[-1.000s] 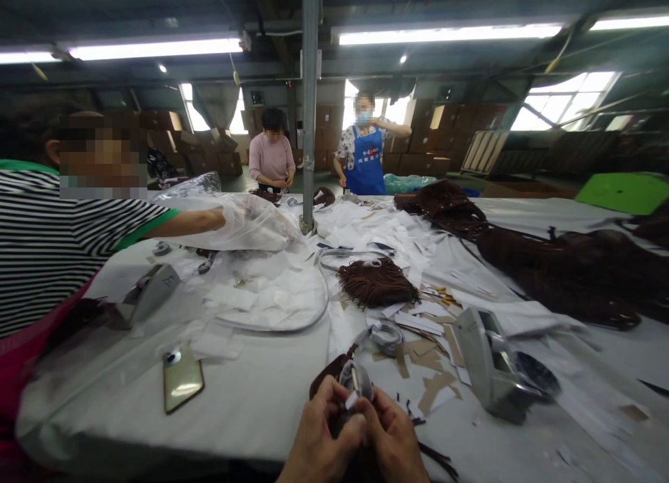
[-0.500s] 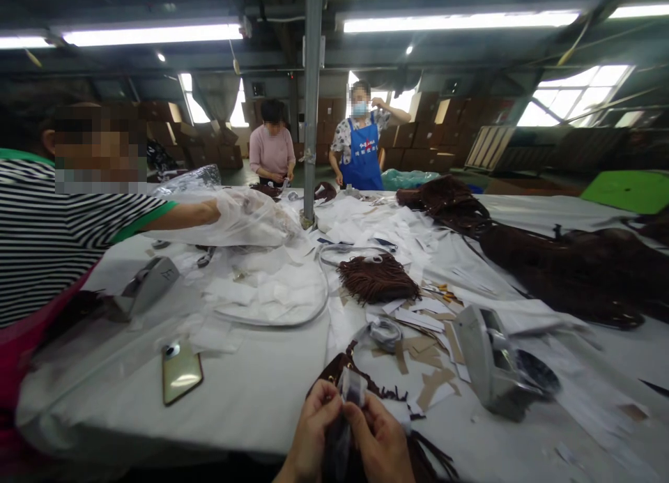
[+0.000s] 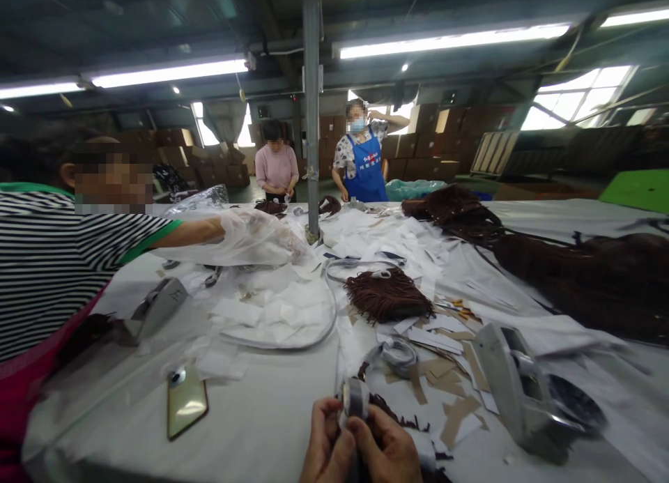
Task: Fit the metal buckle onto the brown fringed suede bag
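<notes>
At the bottom centre of the head view, my left hand [image 3: 328, 438] and my right hand [image 3: 384, 441] are close together, both closed on a strap [image 3: 356, 397] in pale wrapping. It looks grey with whitish edges and is folded over at the top; its lower part runs down between my hands. My thumbs press on it from the near side. Behind and beneath my hands lies a dark brown fringed bag [image 3: 389, 408], mostly hidden by them. A coiled strap in clear wrapping [image 3: 398, 357] rests on the table just beyond.
A grey tape dispenser [image 3: 515, 385] stands at right, another [image 3: 162, 309] at left. A phone [image 3: 187, 403] lies left of my hands. Ahead are a brown fringed bag [image 3: 389, 295], cardboard pieces [image 3: 454, 417] and a metal post [image 3: 312, 155]. A co-worker's arm [image 3: 193, 232] reaches in with plastic film [image 3: 261, 242].
The view has tilted up, so the table things sit lower in it. The strap's upper part now looks folded into a rounder loop between my fingers. Both hands keep hold of it.
</notes>
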{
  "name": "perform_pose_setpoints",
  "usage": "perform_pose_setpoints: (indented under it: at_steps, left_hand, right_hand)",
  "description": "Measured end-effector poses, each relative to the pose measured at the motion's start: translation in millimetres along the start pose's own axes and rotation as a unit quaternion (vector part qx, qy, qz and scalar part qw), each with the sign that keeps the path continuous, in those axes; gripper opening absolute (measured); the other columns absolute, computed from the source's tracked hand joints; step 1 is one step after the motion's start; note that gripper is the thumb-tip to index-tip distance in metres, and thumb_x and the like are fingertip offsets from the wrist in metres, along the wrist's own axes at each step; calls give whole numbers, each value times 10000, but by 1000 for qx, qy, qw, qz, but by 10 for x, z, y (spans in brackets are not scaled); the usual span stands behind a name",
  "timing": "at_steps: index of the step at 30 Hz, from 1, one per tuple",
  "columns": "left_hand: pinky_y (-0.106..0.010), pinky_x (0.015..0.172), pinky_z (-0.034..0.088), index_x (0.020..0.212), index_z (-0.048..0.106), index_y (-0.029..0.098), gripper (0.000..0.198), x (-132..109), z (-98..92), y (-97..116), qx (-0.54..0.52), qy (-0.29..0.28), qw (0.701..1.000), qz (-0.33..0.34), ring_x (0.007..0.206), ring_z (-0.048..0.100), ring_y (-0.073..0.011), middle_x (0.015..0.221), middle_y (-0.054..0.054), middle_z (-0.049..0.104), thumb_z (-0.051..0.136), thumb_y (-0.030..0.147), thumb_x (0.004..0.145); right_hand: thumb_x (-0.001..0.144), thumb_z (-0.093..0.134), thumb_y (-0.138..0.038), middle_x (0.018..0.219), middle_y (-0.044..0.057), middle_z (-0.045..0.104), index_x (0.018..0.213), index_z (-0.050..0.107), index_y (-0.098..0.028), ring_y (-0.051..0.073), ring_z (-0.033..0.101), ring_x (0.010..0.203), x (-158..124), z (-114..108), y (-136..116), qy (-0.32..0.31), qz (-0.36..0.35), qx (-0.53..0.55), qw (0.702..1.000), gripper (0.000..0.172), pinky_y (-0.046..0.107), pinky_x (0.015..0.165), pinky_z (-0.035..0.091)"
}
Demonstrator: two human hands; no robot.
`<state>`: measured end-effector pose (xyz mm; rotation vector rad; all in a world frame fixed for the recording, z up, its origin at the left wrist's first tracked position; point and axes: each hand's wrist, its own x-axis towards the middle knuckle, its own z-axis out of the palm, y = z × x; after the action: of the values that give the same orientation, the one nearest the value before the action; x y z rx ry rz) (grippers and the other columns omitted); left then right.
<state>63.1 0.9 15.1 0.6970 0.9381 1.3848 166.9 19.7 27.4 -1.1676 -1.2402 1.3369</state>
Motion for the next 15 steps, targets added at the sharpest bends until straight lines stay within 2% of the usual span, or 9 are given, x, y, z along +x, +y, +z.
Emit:
perform_pose_setpoints:
  at_steps: [2,3,5,6,8,10,12,15]
  left_hand:
    - [-305,845,459,1143,508,217,650,-24,-45,-7,123,17,991,58,943,626,-243,1022,-84,670,785,511,634]
    - [-305,843,457,1105,552,196,599,-23,-88,-4,183,14,981,63,957,621,-257,1003,-94,676,766,524,652]
    - [-294,737,465,880,640,157,443,14,-213,27,272,11,961,38,824,632,-244,828,-92,685,625,586,767]
    - [-288,670,458,755,639,151,477,51,-291,59,291,16,956,20,725,623,-225,718,-82,667,531,612,821]
    - [-277,589,441,641,602,156,549,158,-459,164,266,71,961,6,580,584,-186,576,-52,624,456,644,844]
    - [-276,617,465,663,575,168,505,290,-613,313,164,138,977,24,579,603,-183,516,-18,603,510,645,816]
    - [-266,625,471,689,562,173,466,423,-727,470,104,191,975,55,593,621,-181,483,8,583,607,632,756]
    - [-273,642,481,702,558,175,462,579,-827,615,88,209,970,87,602,628,-181,476,22,571,644,628,725]
  right_hand:
    - [770,634,-566,733,42,667,869,677,-153,188,598,678,64,43,-53,-18,8,7,1000,427,259,608,480]
    - [785,609,-576,696,35,651,815,669,-152,178,585,651,94,52,-75,-23,5,-3,1000,429,251,580,466]
    - [825,535,-595,616,18,611,728,645,-157,157,551,585,152,12,-92,-20,-9,-39,999,461,244,535,436]
    - [841,503,-600,590,11,597,722,642,-160,150,535,558,182,-48,-85,-10,-17,-61,998,477,244,526,427]
    - [852,456,-614,581,9,600,827,665,-158,150,520,532,243,-257,-48,46,-22,-99,994,502,254,521,422]
    - [840,434,-632,616,28,632,934,677,-153,172,542,560,297,-563,15,143,-19,-154,978,546,273,542,434]
    - [832,407,-639,669,63,673,895,698,-161,204,584,610,330,-897,99,214,1,-236,948,563,300,574,447]
    - [848,387,-602,794,97,722,919,712,-181,246,635,715,329,-1291,293,265,-8,-355,896,536,346,667,475]
